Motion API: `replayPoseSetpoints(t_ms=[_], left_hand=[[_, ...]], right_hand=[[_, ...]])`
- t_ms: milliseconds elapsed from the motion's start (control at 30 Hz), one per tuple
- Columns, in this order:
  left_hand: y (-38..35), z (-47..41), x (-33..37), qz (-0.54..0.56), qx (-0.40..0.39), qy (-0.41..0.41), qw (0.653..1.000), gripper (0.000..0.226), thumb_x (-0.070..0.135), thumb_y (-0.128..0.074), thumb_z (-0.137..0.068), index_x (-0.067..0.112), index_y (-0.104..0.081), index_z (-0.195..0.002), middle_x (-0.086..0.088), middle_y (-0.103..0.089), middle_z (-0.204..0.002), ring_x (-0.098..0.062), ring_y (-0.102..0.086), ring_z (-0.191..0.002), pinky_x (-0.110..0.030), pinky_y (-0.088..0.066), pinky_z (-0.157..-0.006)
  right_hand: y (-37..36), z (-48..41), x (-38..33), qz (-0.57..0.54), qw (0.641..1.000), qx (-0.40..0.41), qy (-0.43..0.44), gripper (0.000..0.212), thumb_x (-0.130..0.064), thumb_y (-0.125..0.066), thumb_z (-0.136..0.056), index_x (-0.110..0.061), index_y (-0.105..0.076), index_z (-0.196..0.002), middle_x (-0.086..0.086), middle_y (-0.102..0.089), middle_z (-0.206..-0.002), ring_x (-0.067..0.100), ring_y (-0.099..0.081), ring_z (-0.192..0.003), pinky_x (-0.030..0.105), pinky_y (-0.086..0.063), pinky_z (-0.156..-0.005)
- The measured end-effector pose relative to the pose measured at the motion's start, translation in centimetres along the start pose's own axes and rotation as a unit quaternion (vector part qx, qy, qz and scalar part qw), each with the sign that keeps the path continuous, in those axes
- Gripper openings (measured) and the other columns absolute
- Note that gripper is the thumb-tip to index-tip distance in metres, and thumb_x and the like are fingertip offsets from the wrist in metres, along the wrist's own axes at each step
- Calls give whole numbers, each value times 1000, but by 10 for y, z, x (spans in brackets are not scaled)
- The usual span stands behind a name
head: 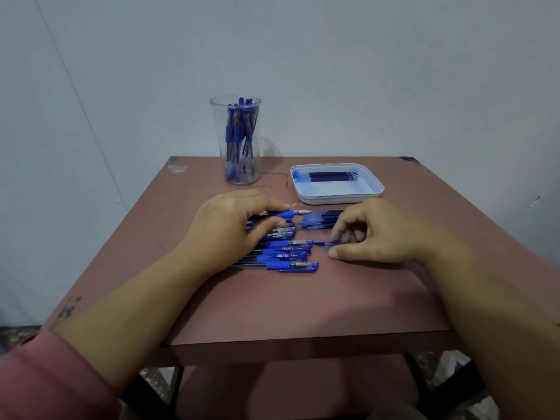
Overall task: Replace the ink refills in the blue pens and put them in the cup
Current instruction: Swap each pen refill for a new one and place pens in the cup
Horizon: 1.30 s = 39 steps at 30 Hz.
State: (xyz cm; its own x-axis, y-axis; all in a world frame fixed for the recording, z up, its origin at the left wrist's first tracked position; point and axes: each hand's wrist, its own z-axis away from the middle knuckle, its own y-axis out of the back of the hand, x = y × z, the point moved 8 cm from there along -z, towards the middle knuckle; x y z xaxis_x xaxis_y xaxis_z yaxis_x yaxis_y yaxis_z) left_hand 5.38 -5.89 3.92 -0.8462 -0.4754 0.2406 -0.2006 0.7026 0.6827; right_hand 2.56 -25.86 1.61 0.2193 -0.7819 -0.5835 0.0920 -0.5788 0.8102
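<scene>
An uncapped blue pen (288,213) is gripped in the left hand (230,228), fingers curled round the barrel. Its long axis runs left to right, tip aimed toward the right hand (375,234). A small blue piece (324,244) is pinched at the right fingertips, low on the table (303,304); cap or refill end cannot be told. The right hand is judged nearer the refills (331,176), laid crosswise in the white tray (339,199) just behind it. The cup (218,125), part filled with pens, is stood beyond the left hand. Loose pens (288,256) are piled between the hands, and a second blue heap (318,221) is lying in the path to the tray.
</scene>
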Motion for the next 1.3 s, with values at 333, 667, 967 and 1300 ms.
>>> replayPoseSetpoints(t_ms=[333,667,967,1300], left_hand=[[0,0,1,-1,-4,-1,1000,25,37,-66,-88,26,-75,-108,15,-71,-96,-2,-64,-84,-29,-56,-73],[-3,0,8,11,-10,-22,1000,29,45,-60,-90,27,-75,-108,14,-70,-93,-3,-63,-82,-30,-54,-71],[0,1,16,-3,26,-59,998,25,34,-63,-92,17,-76,-104,5,-70,-86,-11,-63,-77,-30,-53,-69],[1,1,14,1,19,-48,999,23,32,-63,-92,16,-75,-105,5,-69,-85,-12,-64,-76,-34,-54,-67]], right_hand=[[20,0,-14,4,985,157,66,12,-23,-76,-82,-28,-65,-83,-9,-54,-63,2,-48,-56,10,-36,-55],[5,-6,-31,-2,970,189,155,15,-25,-76,-82,-31,-67,-92,-17,-56,-67,8,-50,-62,11,-38,-58],[-2,-8,-32,-39,961,218,167,18,-31,-69,-83,-22,-71,-99,-11,-67,-79,17,-60,-66,38,-52,-64],[-6,-9,-38,-72,966,194,156,8,-27,-70,-87,-32,-66,-92,-4,-70,-82,20,-62,-69,38,-53,-68]])
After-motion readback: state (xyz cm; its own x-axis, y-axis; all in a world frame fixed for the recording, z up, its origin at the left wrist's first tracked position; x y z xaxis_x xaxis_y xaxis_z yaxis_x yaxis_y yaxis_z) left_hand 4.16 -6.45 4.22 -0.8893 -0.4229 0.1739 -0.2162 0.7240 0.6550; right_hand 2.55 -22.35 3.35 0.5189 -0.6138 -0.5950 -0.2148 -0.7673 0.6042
